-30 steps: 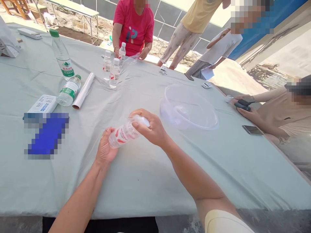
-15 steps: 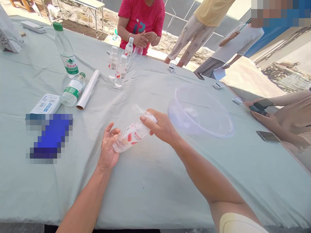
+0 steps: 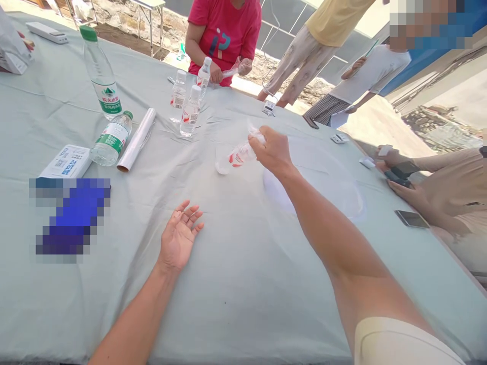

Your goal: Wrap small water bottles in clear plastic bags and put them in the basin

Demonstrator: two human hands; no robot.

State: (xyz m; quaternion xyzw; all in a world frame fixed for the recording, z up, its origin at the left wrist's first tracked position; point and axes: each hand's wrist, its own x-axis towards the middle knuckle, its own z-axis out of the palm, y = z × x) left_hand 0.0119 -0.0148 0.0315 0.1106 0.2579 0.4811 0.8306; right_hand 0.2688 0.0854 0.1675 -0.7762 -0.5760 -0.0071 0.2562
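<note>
Half a second ago the base of the bottle (image 3: 240, 154) was at your left hand (image 3: 178, 238). Now the two are well apart, and you have carried the bottle farther from you with your right hand (image 3: 272, 147). It is just left of the near-left side of the basin (image 3: 277, 190), whose far part is partly covered by your right forearm and hand.

The grip of your right hand is clamped on the neck end of the bottle, where clear film (image 3: 254, 129) is bunched together and sticks out above your fingers. The bottle is tilted, with its base toward the left, away from the basin. The lower end is blurred, so I cannot tell if it touches the worktop (image 3: 247, 284).

Your left hand is in front of the basin and to its left, palm up, fingers curled loosely and apart, with nothing in them. For the work, I judge this means that the right hand alone carries the bottle, and the left gives no support to its base.

Left of the basin and beyond it stand three other bottles (image 3: 190, 115), which look unmoved. The roll (image 3: 137, 139) lies farther to the left of the basin. Across the worktop, the hands of the co-worker (image 3: 224, 43) were together; now they are apart, with clear plastic (image 3: 232, 72) between them.
</note>
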